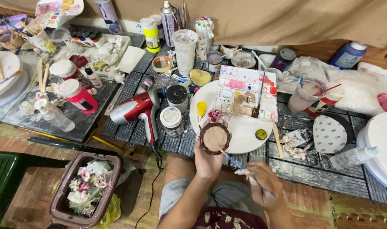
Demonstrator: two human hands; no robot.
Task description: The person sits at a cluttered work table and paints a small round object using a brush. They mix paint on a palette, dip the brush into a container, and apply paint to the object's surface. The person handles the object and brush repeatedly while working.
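Two hands are in view, your forearms cut off at the bottom edge. The round white plate [244, 131], partly covered by a paint-stained rectangular palette [246, 93], lies just beyond them. Your left hand [207, 163] is raised, fingers wrapped around a small round brown dish [215, 138] over the plate's near rim; its underside is hidden. Your right hand [261, 182] pinches a thin blue-handled brush [232, 162], bristles touching the dish's tan inside.

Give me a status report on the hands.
Left hand holds round brown piece. Right hand holds brush, tip on piece. White plate and palette just behind; nothing blocking.
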